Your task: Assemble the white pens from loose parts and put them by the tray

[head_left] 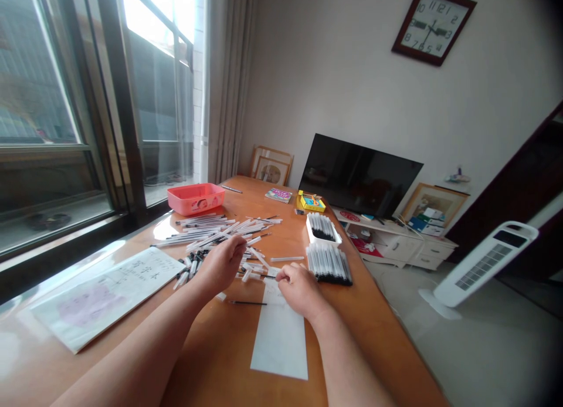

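Note:
A heap of white pen barrels and black caps (220, 237) is spread over the middle of the orange wooden table (378, 331). My left hand (222, 263) rests at the heap's near edge, fingers curled onto the pen parts. My right hand (297, 287) lies on the top of a white paper sheet (279, 339), fingers pinched on a small white pen part. A thin black refill (247, 303) lies between my hands. A row of finished pens (329, 264) lies just right of my right hand, with a white tray of pens (323, 228) behind it.
A pink plastic basin (196, 197) stands at the far left by the window. A printed paper sheet (105, 292) lies at the left. Small boxes (311, 202) and a booklet (278, 194) sit at the far end. A television, cabinet and white fan (479, 263) stand beyond the table's right edge.

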